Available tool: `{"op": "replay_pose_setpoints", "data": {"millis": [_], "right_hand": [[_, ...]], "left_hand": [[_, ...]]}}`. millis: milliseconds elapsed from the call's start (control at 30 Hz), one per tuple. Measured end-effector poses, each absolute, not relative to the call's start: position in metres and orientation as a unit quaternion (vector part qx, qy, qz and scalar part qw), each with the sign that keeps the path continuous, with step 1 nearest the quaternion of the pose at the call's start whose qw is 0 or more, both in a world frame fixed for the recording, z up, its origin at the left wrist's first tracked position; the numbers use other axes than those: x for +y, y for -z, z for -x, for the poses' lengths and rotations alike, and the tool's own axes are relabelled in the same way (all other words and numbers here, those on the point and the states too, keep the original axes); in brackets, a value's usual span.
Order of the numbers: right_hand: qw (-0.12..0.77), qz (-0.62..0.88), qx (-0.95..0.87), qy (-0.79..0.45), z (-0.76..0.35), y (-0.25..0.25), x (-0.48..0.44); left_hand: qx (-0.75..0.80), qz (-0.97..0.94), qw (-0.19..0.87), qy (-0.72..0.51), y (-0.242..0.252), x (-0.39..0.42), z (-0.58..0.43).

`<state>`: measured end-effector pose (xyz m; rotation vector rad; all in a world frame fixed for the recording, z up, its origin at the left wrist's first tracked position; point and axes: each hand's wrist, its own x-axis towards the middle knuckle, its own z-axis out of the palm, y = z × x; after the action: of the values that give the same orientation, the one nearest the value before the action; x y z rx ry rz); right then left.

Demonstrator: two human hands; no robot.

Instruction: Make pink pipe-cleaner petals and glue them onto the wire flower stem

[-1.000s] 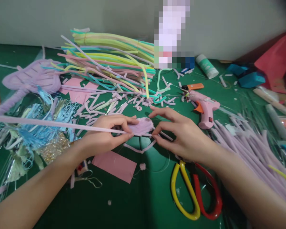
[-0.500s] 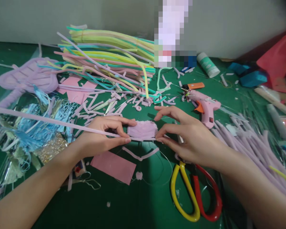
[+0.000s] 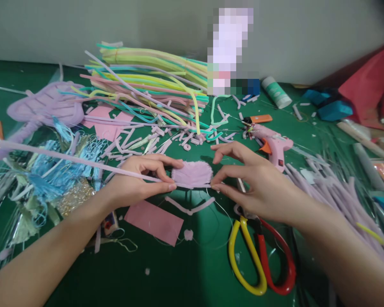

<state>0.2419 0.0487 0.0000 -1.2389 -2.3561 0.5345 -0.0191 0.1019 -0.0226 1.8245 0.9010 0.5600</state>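
Observation:
A long lilac pipe cleaner runs in from the left edge of the head view. My left hand pinches it between thumb and forefinger at the left end of a small fuzzy lilac panel. At the panel's lower right corner, my right hand pinches the same strip with thumb and a finger, its forefinger raised clear. Between the two pinches the strip lies along the panel's lower edge. Below it rest a bent lilac piece and a pink paper rectangle.
Scissors with yellow and red handles lie under my right wrist. A pink glue gun and an orange lighter lie beyond it. Bundled coloured pipe cleaners, blue tassels and lilac offcuts cover much of the green table.
The view has shifted slightly, so the background items sit a little lower. Both hands keep their hold on the pipe cleaner, with almost no movement against the panel.

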Motion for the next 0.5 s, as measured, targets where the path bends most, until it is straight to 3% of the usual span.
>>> {"op": "replay_pose_setpoints", "data": {"millis": [167,300,500], "right_hand": [[0.227,0.472,-0.834,-0.171,-0.240,-0.003,0.048],[0.250,0.479,-0.824,-0.171,-0.236,-0.003,0.047],[0.267,0.536,-0.768,-0.226,-0.218,-0.001,0.040]], "left_hand": [[0.424,-0.669,0.560,-0.242,0.021,0.090,0.012],[0.450,-0.504,0.674,-0.300,0.023,0.077,-0.002],[0.503,-0.446,0.663,-0.330,0.023,0.070,-0.016]]}}
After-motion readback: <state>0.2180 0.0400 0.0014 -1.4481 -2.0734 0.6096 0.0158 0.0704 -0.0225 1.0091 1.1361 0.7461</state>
